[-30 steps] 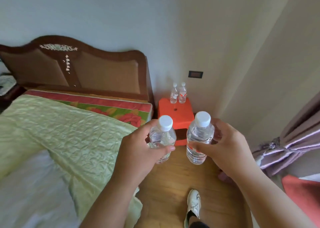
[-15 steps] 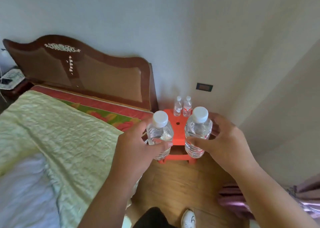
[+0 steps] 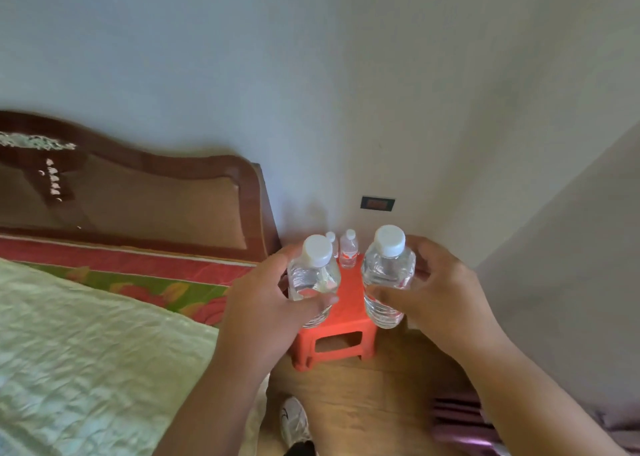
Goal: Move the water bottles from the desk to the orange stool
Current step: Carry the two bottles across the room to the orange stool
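Observation:
My left hand [image 3: 266,306] grips a clear water bottle with a white cap [image 3: 313,275]. A second clear bottle [image 3: 388,275] is gripped by my right hand [image 3: 436,296]. Both bottles are upright in the air, in front of and above the orange stool [image 3: 341,334], which stands on the wooden floor in the room's corner. Two small bottles stand at the stool's back edge: one with a red label [image 3: 348,253], and another [image 3: 331,239] mostly hidden behind my left bottle.
A bed with a pale green cover [image 3: 86,345] and a brown headboard [image 3: 138,196] fills the left, close to the stool. Walls meet behind the stool, with a dark socket [image 3: 377,203]. My shoe [image 3: 294,421] is on the floor; purple curtain [image 3: 460,421] at lower right.
I have come closer to the stool, which now looks larger and sits right behind the two bottles. Both hands still hold their bottles the same way.

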Tool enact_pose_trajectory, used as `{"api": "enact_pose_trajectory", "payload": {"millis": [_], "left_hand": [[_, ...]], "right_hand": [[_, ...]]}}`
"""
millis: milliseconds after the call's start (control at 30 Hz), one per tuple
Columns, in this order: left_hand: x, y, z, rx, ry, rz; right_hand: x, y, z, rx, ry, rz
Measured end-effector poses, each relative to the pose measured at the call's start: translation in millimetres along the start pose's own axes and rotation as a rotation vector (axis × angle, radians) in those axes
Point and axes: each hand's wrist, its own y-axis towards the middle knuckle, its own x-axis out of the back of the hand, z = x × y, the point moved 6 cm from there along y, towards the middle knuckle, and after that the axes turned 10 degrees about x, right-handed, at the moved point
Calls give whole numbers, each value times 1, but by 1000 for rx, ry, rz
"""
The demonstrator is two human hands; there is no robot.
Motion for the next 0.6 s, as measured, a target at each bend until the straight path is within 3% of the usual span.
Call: {"api": "enact_pose_trajectory", "payload": {"millis": [200, 600], "left_hand": [[10, 58, 3, -28, 44, 65], [-8, 103, 51, 115, 11, 52]], "right_hand": [[-25, 28, -1, -41, -18, -70], [-68, 75, -61, -135, 41, 58]]}}
